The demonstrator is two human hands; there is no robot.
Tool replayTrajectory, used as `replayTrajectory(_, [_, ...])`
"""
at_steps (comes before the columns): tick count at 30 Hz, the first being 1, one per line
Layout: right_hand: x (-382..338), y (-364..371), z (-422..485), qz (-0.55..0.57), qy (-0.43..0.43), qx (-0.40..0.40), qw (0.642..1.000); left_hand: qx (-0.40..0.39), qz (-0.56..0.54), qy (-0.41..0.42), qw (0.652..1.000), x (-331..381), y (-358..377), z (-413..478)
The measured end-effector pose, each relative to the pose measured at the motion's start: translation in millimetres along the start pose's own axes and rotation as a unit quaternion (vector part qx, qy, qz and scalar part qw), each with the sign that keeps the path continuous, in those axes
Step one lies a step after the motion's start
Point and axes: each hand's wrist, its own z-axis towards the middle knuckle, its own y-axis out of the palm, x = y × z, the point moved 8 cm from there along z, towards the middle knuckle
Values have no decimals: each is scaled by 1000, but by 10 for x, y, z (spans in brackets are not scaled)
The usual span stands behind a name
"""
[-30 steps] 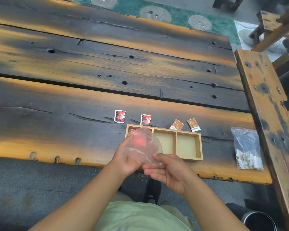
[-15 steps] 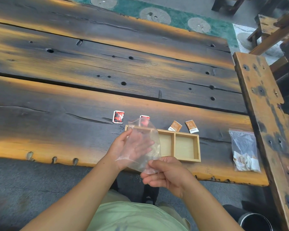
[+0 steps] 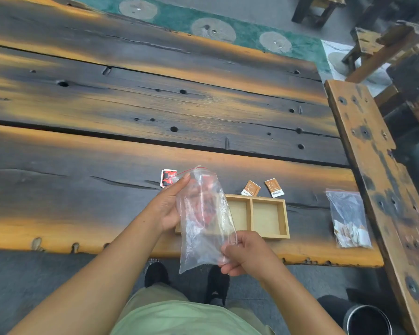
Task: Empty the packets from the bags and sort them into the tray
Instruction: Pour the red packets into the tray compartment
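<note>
Holding clear bag (image 3: 203, 221) upright above near edge of counter (image 3: 82, 189), mouth with red seal line at top, over left end of tray (image 3: 269, 236). Right hand (image 3: 246, 256): fingers curled, pinching lower right corner of the film. Left hand (image 3: 167, 206): laid along upper left side, fingers stretched upward; cannot tell whether gripping or only steadying. Red shapes visible through the film; inside or behind, cannot tell.

Likely risks:
- Tipping out this close to the edge could send packets to the floor (image 3: 22, 274) rather than the counter.
- Slippery film on a one-corner pinch could slide free mid-shake.
- Could knock the red packet (image 3: 167, 178) just beyond the left fingertips, or scatter into the brown packets (image 3: 250, 188) behind the tray, muddling the sort.
- Left compartment hidden behind the bag, so blind aim there.

Second bag (image 3: 348, 218) well apart at right, contents inside, untouched.
</note>
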Motion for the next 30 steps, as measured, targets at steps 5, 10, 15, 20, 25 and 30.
replayTrajectory(5, [104, -178, 28, 44, 6, 32, 999, 3, 18, -4, 1000, 56, 134, 115])
replayTrajectory(10, [316, -566, 127, 85, -12, 17, 996, -31, -23, 0, 999, -10, 462, 293])
replayTrajectory(15, [653, -1213, 281, 97, -31, -1, 995, -50, -39, 13, 998, -346, 1041, 581])
replayTrajectory(20, [1086, -1917, 448, 99, -55, -3, 994, -36, -20, -5, 999, -875, 1654, 998])
replayTrajectory(25, [1565, -2595, 550, 79, -72, 69, 992, 83, 138, -2, 987, -1273, 1866, 1441])
replayTrajectory(30, [1855, -3028, 614, 36, -51, 144, 988, 176, 357, 50, 916, -1324, 1999, 1720])
